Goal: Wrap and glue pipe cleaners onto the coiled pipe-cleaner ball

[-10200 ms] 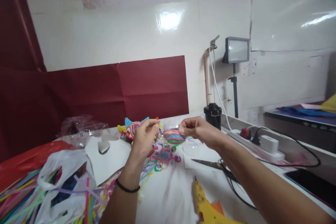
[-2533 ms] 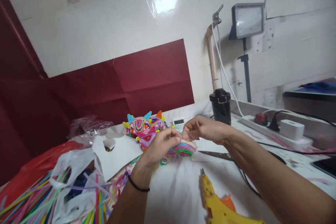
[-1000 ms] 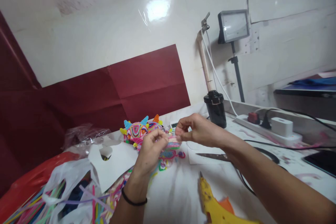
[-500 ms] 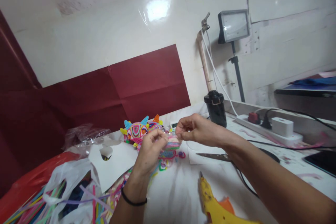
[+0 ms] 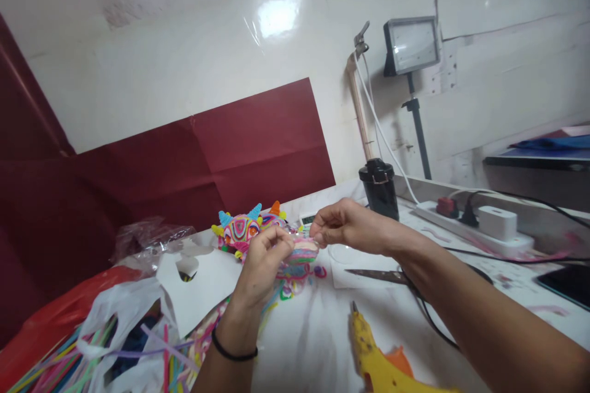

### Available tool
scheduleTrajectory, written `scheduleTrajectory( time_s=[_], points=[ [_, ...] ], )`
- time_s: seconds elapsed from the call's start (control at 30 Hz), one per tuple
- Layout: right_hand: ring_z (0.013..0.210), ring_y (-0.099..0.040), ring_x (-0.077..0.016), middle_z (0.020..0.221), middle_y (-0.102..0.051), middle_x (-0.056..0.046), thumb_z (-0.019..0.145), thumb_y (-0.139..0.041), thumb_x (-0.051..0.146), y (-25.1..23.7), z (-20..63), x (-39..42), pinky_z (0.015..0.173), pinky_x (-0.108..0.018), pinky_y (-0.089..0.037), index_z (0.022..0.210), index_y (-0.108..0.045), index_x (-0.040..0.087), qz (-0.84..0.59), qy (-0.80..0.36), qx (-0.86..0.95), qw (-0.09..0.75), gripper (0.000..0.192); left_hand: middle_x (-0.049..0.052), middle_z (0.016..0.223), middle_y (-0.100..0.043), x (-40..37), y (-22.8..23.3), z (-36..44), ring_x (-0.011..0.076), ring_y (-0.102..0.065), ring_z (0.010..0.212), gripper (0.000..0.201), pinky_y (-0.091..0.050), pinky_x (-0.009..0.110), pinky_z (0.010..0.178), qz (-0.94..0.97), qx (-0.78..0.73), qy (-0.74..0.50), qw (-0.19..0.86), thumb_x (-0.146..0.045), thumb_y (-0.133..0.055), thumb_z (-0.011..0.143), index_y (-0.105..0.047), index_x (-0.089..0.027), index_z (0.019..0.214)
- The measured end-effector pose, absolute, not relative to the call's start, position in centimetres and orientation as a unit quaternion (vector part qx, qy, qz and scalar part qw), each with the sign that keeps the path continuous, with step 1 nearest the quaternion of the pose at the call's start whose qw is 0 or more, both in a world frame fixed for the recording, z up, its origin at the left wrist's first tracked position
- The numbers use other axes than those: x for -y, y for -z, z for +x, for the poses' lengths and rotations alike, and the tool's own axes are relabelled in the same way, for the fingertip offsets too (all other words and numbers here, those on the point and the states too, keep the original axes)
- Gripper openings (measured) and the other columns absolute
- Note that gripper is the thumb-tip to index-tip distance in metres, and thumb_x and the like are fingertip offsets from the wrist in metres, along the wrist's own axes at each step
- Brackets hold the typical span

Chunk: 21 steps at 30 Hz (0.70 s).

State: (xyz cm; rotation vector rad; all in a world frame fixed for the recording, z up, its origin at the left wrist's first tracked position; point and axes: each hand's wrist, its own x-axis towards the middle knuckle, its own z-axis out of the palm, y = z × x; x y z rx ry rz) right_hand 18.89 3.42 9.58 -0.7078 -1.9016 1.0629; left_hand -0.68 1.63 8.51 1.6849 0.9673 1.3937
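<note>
Between my two hands is a small fuzzy striped piece (image 5: 304, 252) in pink, cream and green, looking like pipe cleaners laid side by side. My left hand (image 5: 262, 261) is closed on its left side, thumb against fingers. With thumb and fingertips pinched, my right hand (image 5: 353, 227) grips its upper right edge; the exact contact is too small to make out. Just behind my left hand stands a colourful pipe-cleaner animal head (image 5: 240, 229) with blue horns. Curled pipe-cleaner bits (image 5: 291, 288) lie under the piece.
Scissors (image 5: 375, 274) rest on white paper to the right, with a yellow glue gun (image 5: 369, 344) nearer me. At left are a cut white sheet (image 5: 203, 282), a plastic bag (image 5: 115, 304) and loose pipe cleaners (image 5: 50, 359). A power strip (image 5: 502, 239) and phone (image 5: 566, 285) lie right.
The striped piece has tilted slightly and shows more of its stripes. My right hand has shifted a little to the right; my left hand is nearly still.
</note>
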Motion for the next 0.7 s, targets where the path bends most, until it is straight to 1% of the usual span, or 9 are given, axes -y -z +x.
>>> scheduleTrajectory(
  time_s=[0.07,0.17,0.3,0.37,0.43,0.57,0.7],
  points=[
    [0.062,-0.059,-0.0137,0.065,-0.066,-0.001,0.065,-0.066,0.02,-9.72,18.86,-3.28,0.061,-0.026,-0.045,0.07,-0.067,0.015,-0.288,-0.427,0.753,0.41,0.007,-0.004,0.056,-0.048,-1.52,-8.62,-0.54,0.0095,-0.041,0.054,0.009,-0.032,0.023,0.052,0.648,-0.381,-0.543,0.375,-0.022,-0.062,0.062,-0.056,-0.017,0.058],
    [0.057,-0.056,-0.0118,0.059,-0.064,0.001,0.062,-0.067,0.018,-9.99,18.71,-2.94,0.055,-0.024,-0.041,0.066,-0.063,0.016,-0.297,-0.435,0.74,0.418,0.005,-0.004,0.055,-0.047,-1.3,-8.8,-0.36,0.0093,-0.04,0.054,0.01,-0.032,0.023,0.052,0.635,-0.379,-0.545,0.395,-0.022,-0.063,0.06,-0.056,-0.017,0.056],
    [0.047,-0.049,-0.0087,0.051,-0.06,0.006,0.058,-0.067,0.013,-10.2,18.53,-2.65,0.047,-0.021,-0.032,0.072,-0.056,0.018,-0.309,-0.446,0.713,0.443,0.018,-0.004,0.056,-0.048,-1.09,-8.91,-0.25,0.0094,-0.04,0.056,0.01,-0.032,0.022,0.054,0.621,-0.366,-0.554,0.416,-0.021,-0.063,0.057,-0.055,-0.017,0.055],
    [0.046,-0.048,-0.0084,0.051,-0.061,0.006,0.057,-0.066,0.012,-10.26,18.52,-2.61,0.046,-0.021,-0.03,0.073,-0.055,0.018,-0.307,-0.453,0.708,0.446,0.021,-0.004,0.056,-0.048,-1.04,-8.93,-0.24,0.0094,-0.04,0.056,0.009,-0.032,0.022,0.054,0.616,-0.359,-0.554,0.43,-0.021,-0.064,0.057,-0.056,-0.017,0.055],
    [0.046,-0.05,-0.0092,0.051,-0.063,0.004,0.056,-0.065,0.012,-10.32,18.55,-2.57,0.047,-0.021,-0.031,0.073,-0.054,0.018,-0.302,-0.468,0.701,0.446,0.021,-0.003,0.056,-0.049,-1.02,-8.94,-0.23,0.0095,-0.04,0.056,0.009,-0.033,0.022,0.054,0.61,-0.351,-0.554,0.445,-0.02,-0.064,0.057,-0.056,-0.017,0.055],
    [0.049,-0.056,-0.012,0.046,-0.062,0.005,0.054,-0.064,0.01,-10.44,18.71,-2.44,0.05,-0.022,-0.033,0.07,-0.053,0.019,-0.306,-0.492,0.684,0.443,0.022,-0.003,0.058,-0.05,-1.0,-8.94,-0.21,0.0097,-0.042,0.056,0.008,-0.034,0.022,0.055,0.601,-0.33,-0.558,0.467,-0.018,-0.064,0.056,-0.057,-0.017,0.056],
    [0.048,-0.056,-0.0116,0.046,-0.061,0.005,0.053,-0.07,0.013,-10.49,18.96,-2.43,0.05,-0.023,-0.034,0.067,-0.053,0.019,-0.314,-0.497,0.681,0.437,0.023,-0.003,0.059,-0.051,-1.08,-8.78,-0.21,0.0099,-0.042,0.056,0.009,-0.034,0.022,0.055,0.601,-0.316,-0.558,0.476,-0.018,-0.065,0.057,-0.056,-0.016,0.056]
  ],
)
